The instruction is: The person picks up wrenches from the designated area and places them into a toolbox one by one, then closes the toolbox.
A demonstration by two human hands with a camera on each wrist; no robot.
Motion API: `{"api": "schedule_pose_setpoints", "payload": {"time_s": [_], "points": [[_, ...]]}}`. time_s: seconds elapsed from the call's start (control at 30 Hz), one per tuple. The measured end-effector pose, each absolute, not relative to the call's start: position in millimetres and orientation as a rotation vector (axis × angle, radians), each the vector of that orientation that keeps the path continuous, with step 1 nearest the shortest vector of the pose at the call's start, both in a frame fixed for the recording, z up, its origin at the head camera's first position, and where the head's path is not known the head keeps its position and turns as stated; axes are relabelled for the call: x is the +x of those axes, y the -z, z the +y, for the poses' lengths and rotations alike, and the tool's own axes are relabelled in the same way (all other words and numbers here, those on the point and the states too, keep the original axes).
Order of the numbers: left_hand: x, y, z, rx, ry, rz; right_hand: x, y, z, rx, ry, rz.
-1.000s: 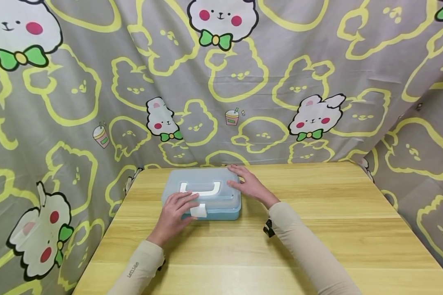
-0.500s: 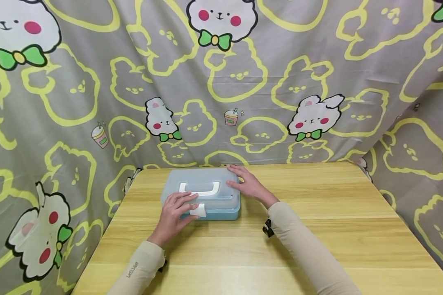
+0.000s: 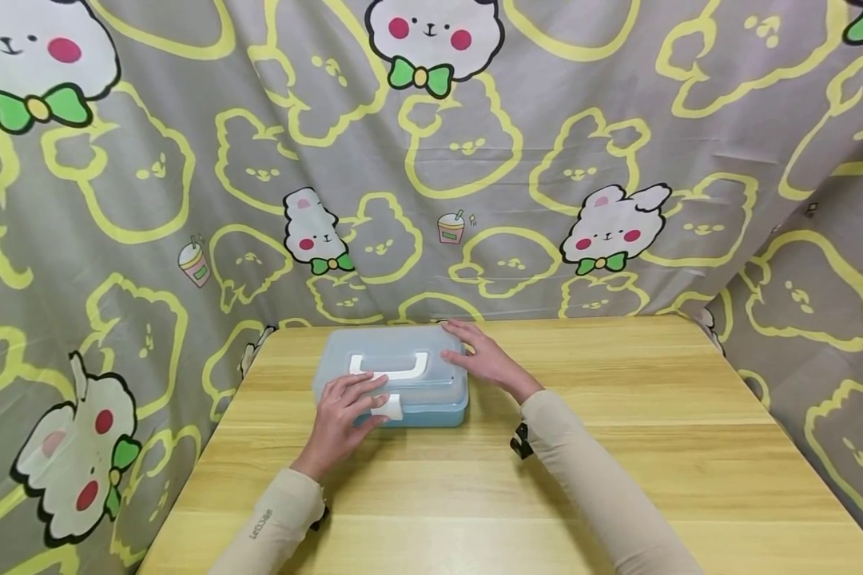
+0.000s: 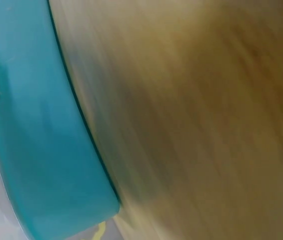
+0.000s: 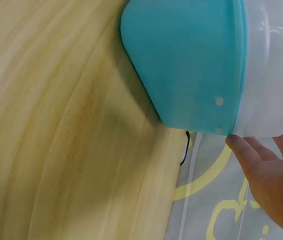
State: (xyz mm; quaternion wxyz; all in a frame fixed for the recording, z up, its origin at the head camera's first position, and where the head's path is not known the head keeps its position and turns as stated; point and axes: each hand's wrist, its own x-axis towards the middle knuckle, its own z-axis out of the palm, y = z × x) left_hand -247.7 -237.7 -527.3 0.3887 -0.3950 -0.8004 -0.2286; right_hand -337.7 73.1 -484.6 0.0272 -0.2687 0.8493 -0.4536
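Note:
A plastic storage box point(image 3: 431, 416) with a teal base, a cloudy translucent lid, a white carry handle point(image 3: 403, 373) and a white front latch point(image 3: 387, 408) sits closed at the back of the table. My left hand point(image 3: 338, 419) lies against its front left, several fingers spread over the lid by the handle, the index finger and thumb next to the latch. At the lid's right side, my right hand point(image 3: 487, 361) rests with extended fingers toward the back corner. The right wrist view shows those fingertips point(image 5: 236, 145) touching the lid's edge. The box's contents cannot be made out.
The wooden table point(image 3: 618, 415) extends in front of the box and to its right. Behind and beside it hangs a grey curtain point(image 3: 503, 176) printed with cartoon bears and rabbits, close to the table's back edge.

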Motion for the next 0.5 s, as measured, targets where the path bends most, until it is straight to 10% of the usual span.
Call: {"api": "schedule_pose_setpoints", "payload": {"time_s": [0.5], "points": [[-246.1, 528.9, -236.1, -0.983, 0.596, -2.070, -338.1, 488.4, 71.6, -0.819, 1.507, 2.526]]}}
